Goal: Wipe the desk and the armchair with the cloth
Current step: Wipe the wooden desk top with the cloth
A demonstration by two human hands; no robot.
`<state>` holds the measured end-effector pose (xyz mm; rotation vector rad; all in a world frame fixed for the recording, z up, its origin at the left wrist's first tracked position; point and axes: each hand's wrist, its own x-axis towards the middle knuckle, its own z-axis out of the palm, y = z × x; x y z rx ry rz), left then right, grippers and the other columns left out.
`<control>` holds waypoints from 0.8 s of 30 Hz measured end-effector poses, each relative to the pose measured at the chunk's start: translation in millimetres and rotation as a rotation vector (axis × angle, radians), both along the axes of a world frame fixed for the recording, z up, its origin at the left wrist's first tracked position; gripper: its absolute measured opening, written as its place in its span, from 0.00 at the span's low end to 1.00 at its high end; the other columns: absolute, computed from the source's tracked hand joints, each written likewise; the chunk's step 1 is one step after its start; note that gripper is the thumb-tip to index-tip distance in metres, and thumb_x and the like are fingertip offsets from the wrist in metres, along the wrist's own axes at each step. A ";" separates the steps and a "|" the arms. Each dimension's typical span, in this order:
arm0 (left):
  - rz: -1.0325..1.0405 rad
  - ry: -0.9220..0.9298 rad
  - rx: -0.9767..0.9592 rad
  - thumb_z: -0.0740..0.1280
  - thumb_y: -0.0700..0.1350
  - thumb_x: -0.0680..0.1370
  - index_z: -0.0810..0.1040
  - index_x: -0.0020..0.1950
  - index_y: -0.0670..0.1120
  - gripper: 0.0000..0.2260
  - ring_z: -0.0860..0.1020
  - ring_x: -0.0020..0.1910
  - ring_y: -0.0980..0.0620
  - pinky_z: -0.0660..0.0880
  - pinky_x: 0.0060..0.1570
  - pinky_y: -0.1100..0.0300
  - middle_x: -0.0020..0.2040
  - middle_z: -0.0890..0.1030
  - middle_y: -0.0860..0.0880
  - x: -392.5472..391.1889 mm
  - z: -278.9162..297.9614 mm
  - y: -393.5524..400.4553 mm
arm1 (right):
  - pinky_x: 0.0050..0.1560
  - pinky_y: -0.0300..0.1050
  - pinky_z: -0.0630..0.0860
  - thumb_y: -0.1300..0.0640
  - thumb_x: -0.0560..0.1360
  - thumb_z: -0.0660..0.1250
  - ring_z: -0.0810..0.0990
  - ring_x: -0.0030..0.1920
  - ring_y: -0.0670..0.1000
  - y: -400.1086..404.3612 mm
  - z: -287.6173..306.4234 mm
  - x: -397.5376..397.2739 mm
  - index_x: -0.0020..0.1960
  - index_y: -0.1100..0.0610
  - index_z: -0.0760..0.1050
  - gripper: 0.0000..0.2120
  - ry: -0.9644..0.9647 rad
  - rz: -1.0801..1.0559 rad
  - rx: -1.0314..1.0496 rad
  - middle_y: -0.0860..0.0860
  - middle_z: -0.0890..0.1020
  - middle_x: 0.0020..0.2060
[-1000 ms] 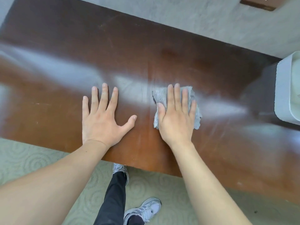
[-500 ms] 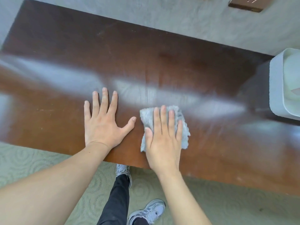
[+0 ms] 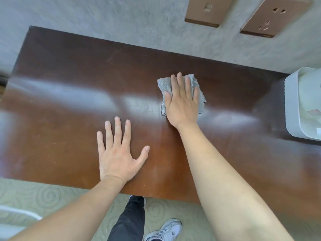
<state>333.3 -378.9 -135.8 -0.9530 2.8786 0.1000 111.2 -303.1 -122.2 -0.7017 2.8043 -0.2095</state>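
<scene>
Right hand (image 3: pixel 182 101) flat, fingers straight, pressing the cloth (image 3: pixel 197 84) — soft, light, limp — on the desk (image 3: pixel 69 84); left hand (image 3: pixel 118 153) spread flat, bracing.

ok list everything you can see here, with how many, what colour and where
desk: one, dark brown wood, against the wall
cloth: one, grey, on the desk right of centre, under the right hand
bin: one, white, at the desk's right end
wall plates: two, bronze, on the grey wall above the desk
carpet: pale green, swirl pattern, below the desk edge
shoes: two, white and grey, on the carpet
left hand: flat on the desk, fingers spread
right hand: flat, pressing the cloth
</scene>
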 end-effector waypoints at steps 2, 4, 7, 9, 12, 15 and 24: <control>0.001 0.001 0.004 0.50 0.71 0.76 0.52 0.82 0.49 0.41 0.47 0.81 0.40 0.49 0.77 0.39 0.82 0.51 0.44 0.3 -0.9 -0.5 | 0.78 0.56 0.42 0.42 0.83 0.42 0.42 0.79 0.50 -5.6 -2.6 -7.9 0.80 0.50 0.46 0.28 0.011 0.005 0.011 0.48 0.47 0.80; 0.000 -0.007 0.011 0.50 0.70 0.77 0.52 0.82 0.49 0.40 0.47 0.81 0.40 0.48 0.77 0.39 0.83 0.51 0.44 1.0 -1.3 -1.7 | 0.78 0.57 0.45 0.43 0.83 0.43 0.45 0.80 0.51 2.0 -3.7 15.8 0.80 0.51 0.48 0.28 0.054 -0.049 -0.012 0.49 0.50 0.80; -0.006 -0.011 0.021 0.51 0.68 0.77 0.51 0.83 0.48 0.39 0.46 0.81 0.40 0.49 0.77 0.37 0.83 0.50 0.43 2.5 -1.8 -2.3 | 0.77 0.59 0.50 0.44 0.83 0.47 0.47 0.80 0.52 34.2 -6.4 99.9 0.80 0.53 0.50 0.28 0.073 -0.141 -0.036 0.50 0.52 0.80; -0.009 -0.032 0.030 0.51 0.68 0.77 0.52 0.82 0.47 0.40 0.46 0.81 0.39 0.49 0.76 0.37 0.82 0.50 0.42 0.7 -0.8 -1.6 | 0.77 0.60 0.51 0.44 0.83 0.49 0.47 0.80 0.53 59.9 -7.2 164.2 0.80 0.53 0.50 0.28 0.040 -0.166 -0.037 0.50 0.51 0.80; -0.024 -0.066 0.045 0.51 0.69 0.76 0.51 0.82 0.46 0.41 0.46 0.81 0.38 0.49 0.76 0.36 0.82 0.50 0.41 0.5 2.5 -2.0 | 0.76 0.61 0.52 0.44 0.83 0.48 0.50 0.79 0.54 82.7 -6.5 222.9 0.80 0.53 0.51 0.28 -0.006 -0.154 -0.011 0.50 0.51 0.80; -0.039 -0.072 0.066 0.51 0.70 0.76 0.52 0.82 0.46 0.42 0.46 0.81 0.38 0.49 0.76 0.35 0.82 0.50 0.41 1.6 5.8 -3.8 | 0.76 0.59 0.50 0.44 0.83 0.47 0.48 0.80 0.52 83.3 -1.4 204.7 0.80 0.51 0.50 0.28 -0.013 -0.115 0.032 0.49 0.51 0.80; -0.111 -0.082 0.108 0.50 0.70 0.77 0.54 0.82 0.48 0.40 0.45 0.80 0.35 0.46 0.75 0.34 0.82 0.49 0.42 -9.5 11.2 -0.9 | 0.78 0.56 0.45 0.43 0.82 0.45 0.46 0.80 0.51 101.9 1.8 9.2 0.80 0.50 0.49 0.28 0.016 -0.193 0.020 0.48 0.52 0.80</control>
